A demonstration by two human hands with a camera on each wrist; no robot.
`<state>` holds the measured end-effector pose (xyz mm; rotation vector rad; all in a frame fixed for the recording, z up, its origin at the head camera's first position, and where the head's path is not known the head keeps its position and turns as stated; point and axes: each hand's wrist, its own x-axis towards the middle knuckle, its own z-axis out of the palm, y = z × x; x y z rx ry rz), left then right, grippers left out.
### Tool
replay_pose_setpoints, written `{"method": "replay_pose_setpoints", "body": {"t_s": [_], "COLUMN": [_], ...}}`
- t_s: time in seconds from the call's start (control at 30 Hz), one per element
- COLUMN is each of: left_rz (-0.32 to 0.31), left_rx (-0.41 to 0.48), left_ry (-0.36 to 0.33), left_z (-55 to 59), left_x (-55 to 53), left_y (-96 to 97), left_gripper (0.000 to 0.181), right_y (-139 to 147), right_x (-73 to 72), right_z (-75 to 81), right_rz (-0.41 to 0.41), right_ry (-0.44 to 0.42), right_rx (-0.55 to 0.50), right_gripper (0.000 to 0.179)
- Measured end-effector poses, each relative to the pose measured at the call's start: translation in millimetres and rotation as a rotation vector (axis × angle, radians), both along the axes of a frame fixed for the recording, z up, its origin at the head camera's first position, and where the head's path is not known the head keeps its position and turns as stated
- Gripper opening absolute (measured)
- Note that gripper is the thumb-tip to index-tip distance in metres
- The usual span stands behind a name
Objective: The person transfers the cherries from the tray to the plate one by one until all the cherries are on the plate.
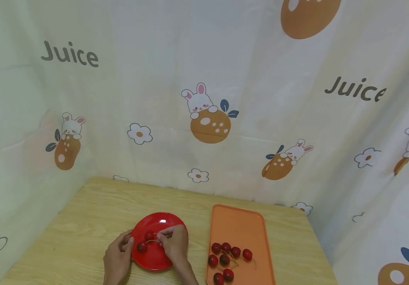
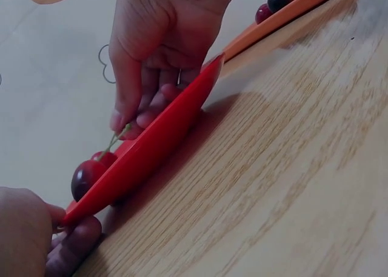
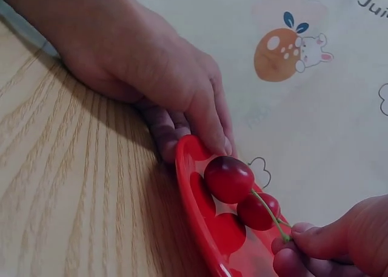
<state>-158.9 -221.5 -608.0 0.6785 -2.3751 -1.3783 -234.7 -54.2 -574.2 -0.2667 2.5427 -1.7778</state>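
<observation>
A round red plate (image 1: pixel 154 261) sits on the wooden table, with two dark red cherries (image 1: pixel 141 247) at its left part. My left hand (image 1: pixel 117 255) grips the plate's left rim, thumb on top and fingers below, as the left wrist view shows. Over the plate, my right hand (image 1: pixel 175 243) pinches the green cherry stems (image 3: pixel 280 228) between thumb and fingertips. In the right wrist view the two cherries (image 3: pixel 229 179) hang from those stems close to the plate's surface; whether they touch it I cannot tell.
Right of the plate lies an orange tray (image 1: pixel 238 221) holding several cherries (image 1: pixel 225 259) with stems, mostly at its near left side. The wooden table (image 1: pixel 94 213) meets a patterned curtain (image 1: pixel 161 99) at the back and sides.
</observation>
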Motion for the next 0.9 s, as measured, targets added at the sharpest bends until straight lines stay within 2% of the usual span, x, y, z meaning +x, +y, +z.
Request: {"method": "replay_pose_setpoints", "body": {"t_s": [0.3,0.47,0.67,0.9], "left_rz": [0.004,0.003,0.002,-0.007], "left_rx": [-0.005,0.018,0.004,0.026], "left_ry": [0.004,0.025,0.026,0.013], "left_z": [-2.9,-1.5,0.1,0.2], "left_x": [-0.6,0.2,0.8,-0.2], "left_y": [0.9,-0.1,-1.0,-2.4], "left_gripper": [0.037,0.036,0.036,0.037], "right_y": [-1.0,-0.9,-0.8,-2.0], "right_x": [-0.2,1.6,3.7,3.9], "right_z": [0.2,5.8,11.0,13.7], "right_rz": [-0.018,0.012,0.064,0.073], "right_ry": [0.091,0.093,0.083,0.045], "right_rx": [0.183,0.233,0.269,0.296], "right_gripper": [0.009,0.002,0.007,0.012]}}
